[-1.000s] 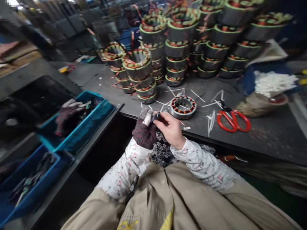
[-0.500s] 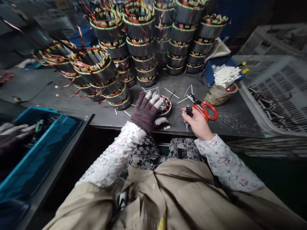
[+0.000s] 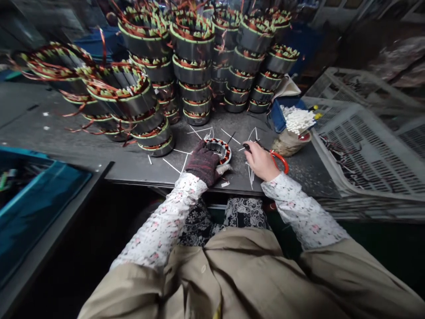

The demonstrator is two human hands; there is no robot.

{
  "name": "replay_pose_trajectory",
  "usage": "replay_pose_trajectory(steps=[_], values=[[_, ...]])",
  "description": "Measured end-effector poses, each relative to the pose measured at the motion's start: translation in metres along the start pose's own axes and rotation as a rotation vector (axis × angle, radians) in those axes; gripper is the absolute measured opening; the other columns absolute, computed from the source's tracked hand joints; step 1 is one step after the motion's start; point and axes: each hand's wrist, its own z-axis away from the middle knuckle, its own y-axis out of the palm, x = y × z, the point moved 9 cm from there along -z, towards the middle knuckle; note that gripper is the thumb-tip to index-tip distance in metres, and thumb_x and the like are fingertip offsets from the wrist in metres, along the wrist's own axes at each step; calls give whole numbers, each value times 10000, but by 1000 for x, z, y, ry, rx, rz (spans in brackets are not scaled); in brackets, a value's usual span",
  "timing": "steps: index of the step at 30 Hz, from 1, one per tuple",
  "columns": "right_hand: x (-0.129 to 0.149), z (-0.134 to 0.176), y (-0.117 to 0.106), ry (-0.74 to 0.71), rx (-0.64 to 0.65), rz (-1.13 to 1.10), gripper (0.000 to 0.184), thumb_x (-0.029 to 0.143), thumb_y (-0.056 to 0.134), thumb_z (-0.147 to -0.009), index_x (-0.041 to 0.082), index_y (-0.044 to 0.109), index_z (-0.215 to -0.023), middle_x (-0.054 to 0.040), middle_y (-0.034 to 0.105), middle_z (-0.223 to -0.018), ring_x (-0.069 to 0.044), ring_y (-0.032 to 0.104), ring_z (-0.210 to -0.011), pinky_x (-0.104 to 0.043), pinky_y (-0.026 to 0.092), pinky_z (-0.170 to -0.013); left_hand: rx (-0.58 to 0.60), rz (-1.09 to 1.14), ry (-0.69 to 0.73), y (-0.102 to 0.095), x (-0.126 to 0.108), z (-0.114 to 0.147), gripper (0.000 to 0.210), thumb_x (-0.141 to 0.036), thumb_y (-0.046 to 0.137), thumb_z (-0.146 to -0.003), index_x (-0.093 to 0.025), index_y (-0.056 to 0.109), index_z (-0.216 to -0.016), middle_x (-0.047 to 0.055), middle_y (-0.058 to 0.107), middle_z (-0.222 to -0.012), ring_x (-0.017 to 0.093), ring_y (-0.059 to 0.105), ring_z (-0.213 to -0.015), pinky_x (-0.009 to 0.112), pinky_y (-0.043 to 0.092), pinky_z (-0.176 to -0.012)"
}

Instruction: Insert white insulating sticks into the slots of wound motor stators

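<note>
My left hand (image 3: pixel 203 163), in a dark maroon glove with pale fingertips, grips the near left side of a small stator ring (image 3: pixel 227 149). The ring lies on the bench, with red-orange windings around its inside and a dark lead sticking up. My bare right hand (image 3: pixel 260 161) is just right of the ring, closed on a small black object (image 3: pixel 246 146); its full shape is hidden by my fingers. Scissors with red handles (image 3: pixel 283 163) lie behind and beside that hand, their blades mostly covered. Thin white sleeves (image 3: pixel 251 176) lie below my right fingers.
Tall stacks of larger wound stators (image 3: pixel 194 66) line the back and left. A pot of white sleeves (image 3: pixel 294 139) and a blue box (image 3: pixel 278 116) stand at right, beside grey plastic crates (image 3: pixel 368 150). A blue bin (image 3: pixel 66 186) is at left. Loose white sleeves (image 3: pixel 171 166) lie on the bench.
The view has shifted. My left fingers have drawn back from over the ring and curl at its left side, showing more of it. My right hand has turned palm down and moved nearer the ring.
</note>
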Motion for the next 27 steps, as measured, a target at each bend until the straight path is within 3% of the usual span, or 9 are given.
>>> replay_pose_trajectory(steps=[4,10,15,18,21,23,27], values=[[-6,2,-5,94,-70,-74,385,419,564,-930,188,719,-1196,-137,786,-1135,-300,752,-998,-459,598,-891,13,-9,-5,1,2,-2,591,-691,515,-970,-167,786,-961,103,786,-949,293,710,-1103,548,280,-1301],[-15,-5,-8,141,-161,-265,428,549,560,-908,197,703,-1105,-139,768,-1073,-302,733,-990,-498,596,-907,98,-17,55,2,2,-6,580,-695,543,-953,-172,795,-944,92,770,-857,287,714,-1040,545,314,-1278],[-25,-6,16,254,30,-465,503,594,612,-861,211,608,-1187,-78,720,-950,-203,668,-643,-405,585,-632,68,-30,162,-1,2,-5,609,-729,548,-931,-172,791,-901,88,750,-795,267,718,-937,526,355,-1256],[-18,-6,13,169,15,-290,478,606,608,-867,202,647,-1119,-93,727,-967,-232,681,-780,-423,573,-749,13,-15,202,-1,2,-4,599,-734,544,-930,-189,789,-887,76,742,-760,261,713,-891,533,374,-1240],[-13,-7,11,129,3,-115,504,652,448,-956,202,672,-999,-113,733,-950,-251,679,-878,-407,538,-816,-8,-9,210,2,3,-3,579,-724,566,-924,-192,794,-930,76,757,-795,263,712,-919,529,372,-1243],[-13,-8,13,138,10,-65,545,654,340,-999,222,648,-876,-110,722,-891,-250,672,-868,-383,508,-806,-11,-17,201,2,3,-4,579,-718,583,-918,-182,796,-975,81,769,-839,266,713,-950,529,357,-1254],[-14,-7,15,174,6,26,541,625,297,-1029,244,571,-759,-92,678,-790,-242,638,-763,-357,431,-718,32,-20,188,2,3,-4,572,-694,578,-935,-164,793,-945,92,761,-826,262,714,-940,531,346,-1257]])
